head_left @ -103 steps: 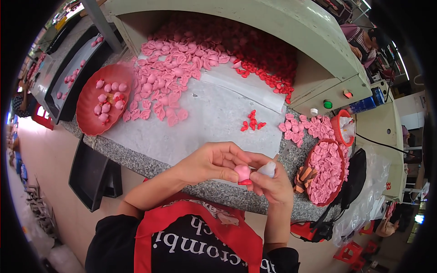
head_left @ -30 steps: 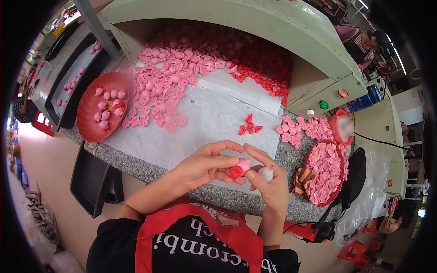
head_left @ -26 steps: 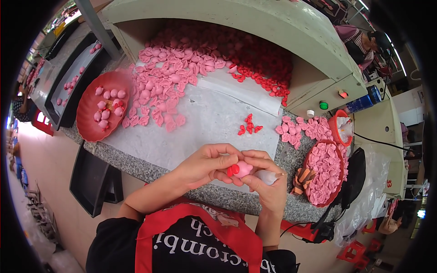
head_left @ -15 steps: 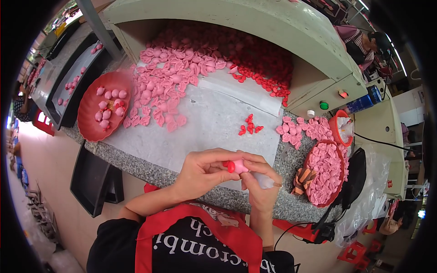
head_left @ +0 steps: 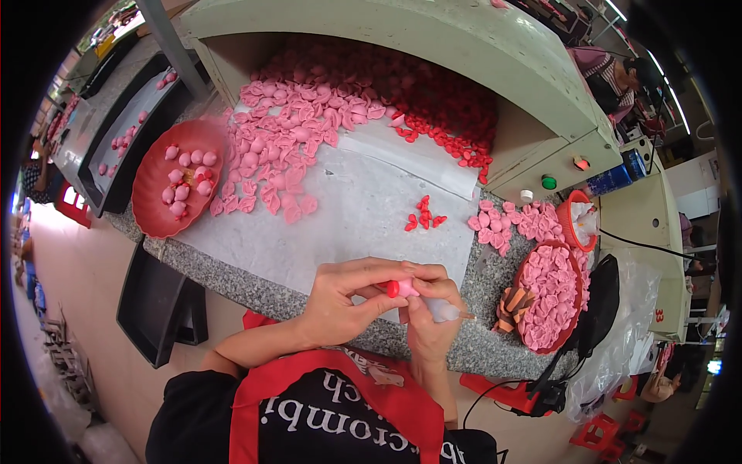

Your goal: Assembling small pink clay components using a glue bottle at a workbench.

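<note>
Just above the near edge of the worktop, my left hand (head_left: 336,298) pinches a small pink moulded piece (head_left: 407,288) with a red part (head_left: 393,289) on its left side. The fingertips of my right hand (head_left: 433,321) meet the same piece from the right. Tucked in that hand is a translucent whitish squeeze bottle (head_left: 446,312) with a thin brownish tip pointing right. Fingers cover much of both items. Several loose red pieces (head_left: 424,214) lie on the white sheet (head_left: 348,209) beyond my hands.
Pink shell-like pieces (head_left: 286,139) and red pieces (head_left: 452,139) spill from a pale green metal housing (head_left: 533,93). A red dish (head_left: 143,189) of pink balls stands left. At right are a basket of pink pieces (head_left: 550,294), a striped bundle (head_left: 512,308) and an orange-red cup (head_left: 568,224).
The pink piece has turned slightly between my fingers, and its red part now looks narrower. Both hands have shifted only a little, with the squeeze bottle still in the right one.
</note>
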A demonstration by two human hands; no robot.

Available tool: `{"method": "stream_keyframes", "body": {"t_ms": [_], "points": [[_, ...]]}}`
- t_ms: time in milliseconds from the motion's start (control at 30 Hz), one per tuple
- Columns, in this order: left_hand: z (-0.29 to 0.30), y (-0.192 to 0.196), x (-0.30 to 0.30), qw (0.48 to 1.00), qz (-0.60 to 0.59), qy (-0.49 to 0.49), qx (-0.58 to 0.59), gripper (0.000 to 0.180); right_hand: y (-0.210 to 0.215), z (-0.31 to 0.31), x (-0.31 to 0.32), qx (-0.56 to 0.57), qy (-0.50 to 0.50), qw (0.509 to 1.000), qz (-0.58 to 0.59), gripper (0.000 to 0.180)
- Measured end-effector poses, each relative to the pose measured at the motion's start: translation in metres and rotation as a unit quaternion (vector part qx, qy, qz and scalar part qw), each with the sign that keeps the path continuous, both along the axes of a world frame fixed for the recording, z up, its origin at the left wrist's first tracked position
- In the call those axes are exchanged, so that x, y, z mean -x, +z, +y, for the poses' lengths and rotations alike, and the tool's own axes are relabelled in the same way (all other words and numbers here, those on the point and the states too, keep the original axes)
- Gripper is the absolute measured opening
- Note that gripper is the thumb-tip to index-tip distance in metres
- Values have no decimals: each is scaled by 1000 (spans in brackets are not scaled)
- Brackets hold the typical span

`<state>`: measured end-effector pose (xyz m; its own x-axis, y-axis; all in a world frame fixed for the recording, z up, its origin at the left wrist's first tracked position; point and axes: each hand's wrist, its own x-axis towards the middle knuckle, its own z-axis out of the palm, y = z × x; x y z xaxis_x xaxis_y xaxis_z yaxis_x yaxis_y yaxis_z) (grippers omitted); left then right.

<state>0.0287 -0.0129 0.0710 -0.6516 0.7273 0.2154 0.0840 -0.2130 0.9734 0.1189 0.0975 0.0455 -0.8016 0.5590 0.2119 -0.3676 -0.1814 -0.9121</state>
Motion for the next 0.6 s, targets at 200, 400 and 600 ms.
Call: {"method": "stream_keyframes", "body": {"t_ms": [200, 400, 600], "points": [[7, -1, 3, 999, -12, -18, 31, 33, -7, -3, -2, -20, -58, 998, -20, 20], [11, -3, 3, 996, 53, 56, 51, 34, -2, 3, -6, 55, -25, 998, -14, 18], [11, 0, 4, 983, 168, 52, 50, 35, -17, 10, -7, 247, 79, 966, 19, 26]]}}
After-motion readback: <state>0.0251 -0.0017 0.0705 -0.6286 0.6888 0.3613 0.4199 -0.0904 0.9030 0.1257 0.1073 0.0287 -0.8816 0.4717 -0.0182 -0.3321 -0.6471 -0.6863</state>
